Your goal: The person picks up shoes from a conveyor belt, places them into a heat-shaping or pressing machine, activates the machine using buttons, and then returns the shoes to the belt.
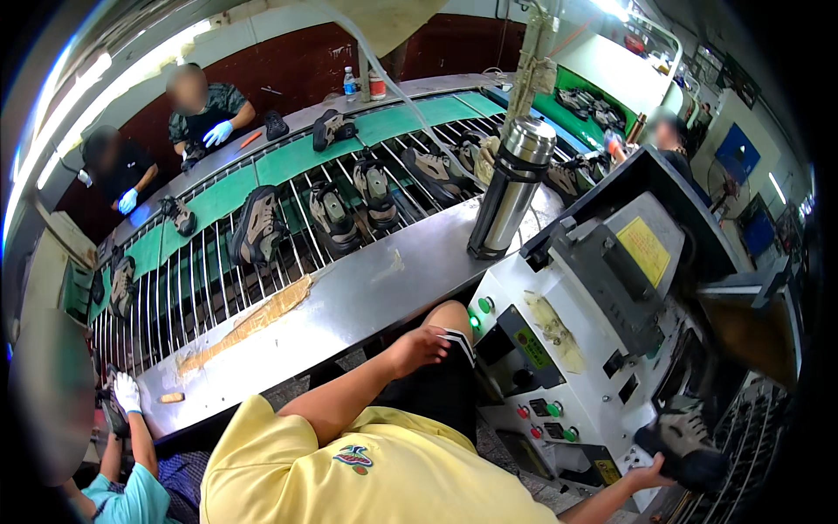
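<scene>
My right hand (648,472) grips a tan and black shoe (683,433) at its dark sole, low on the right beside the white and grey machine (572,336). Over my knee hangs my left hand (419,350), its fingers loosely stretched out and nothing in them. Tan and black shoes like it stand on the conveyor in front of me, among them one tilted shoe (260,225) and one farther right (434,175).
The roller conveyor (194,278) has a steel ledge (371,262) along its near side. A steel thermos (512,188) stands there by the machine. A wire rack (742,454) is at lower right. Co-workers sit across the conveyor, at near left and far right.
</scene>
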The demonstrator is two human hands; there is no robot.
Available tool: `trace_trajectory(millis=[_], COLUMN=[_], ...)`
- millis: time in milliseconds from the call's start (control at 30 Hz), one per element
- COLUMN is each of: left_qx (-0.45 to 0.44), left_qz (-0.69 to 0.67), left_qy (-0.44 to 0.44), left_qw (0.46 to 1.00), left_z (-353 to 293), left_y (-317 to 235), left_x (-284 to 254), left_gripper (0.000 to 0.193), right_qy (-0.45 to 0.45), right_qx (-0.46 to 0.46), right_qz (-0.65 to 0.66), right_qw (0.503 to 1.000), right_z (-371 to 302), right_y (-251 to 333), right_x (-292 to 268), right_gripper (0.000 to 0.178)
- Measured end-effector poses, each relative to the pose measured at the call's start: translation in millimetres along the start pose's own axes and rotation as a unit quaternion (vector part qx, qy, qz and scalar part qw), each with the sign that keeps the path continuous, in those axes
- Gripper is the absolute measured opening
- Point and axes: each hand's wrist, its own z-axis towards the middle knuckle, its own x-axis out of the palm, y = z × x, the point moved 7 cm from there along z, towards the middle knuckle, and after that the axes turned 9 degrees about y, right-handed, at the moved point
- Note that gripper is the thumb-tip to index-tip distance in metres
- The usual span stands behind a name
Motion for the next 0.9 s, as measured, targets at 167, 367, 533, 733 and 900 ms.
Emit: trace_trajectory(millis=[167, 367, 533, 733, 900], left_qx=[-0.062, 0.047, 0.15, 0.229, 0.227], left_qz=[0.119, 0.275, 0.029, 0.062, 0.2], left_qy=[0.225, 0.192, -0.139, -0.366, -0.51], left_qw=[0.965, 0.941, 0.978, 0.9, 0.805], left_z=[4, -40, -143, -255, -254], left_y=[1, -44, -71, -119, -185], left_x=[127, 162, 37, -78, -146], left_gripper=[0.046, 0.074, 0.053, 0.04, 0.052], right_qy=[0.284, 0.507, 0.717, 0.91, 0.895], right_qx=[0.302, 0.532, 0.58, 0.27, 0.293], right_qz=[0.42, 0.45, 0.315, 0.285, 0.263], right_qw=[0.808, 0.507, 0.227, 0.135, 0.209], right_z=[-89, -278, -395, -462, -484], right_y=[13, 129, 258, 320, 287], right_x=[68, 256, 334, 351, 387], right_gripper=[0.076, 0.069, 0.05, 0.063, 0.048])
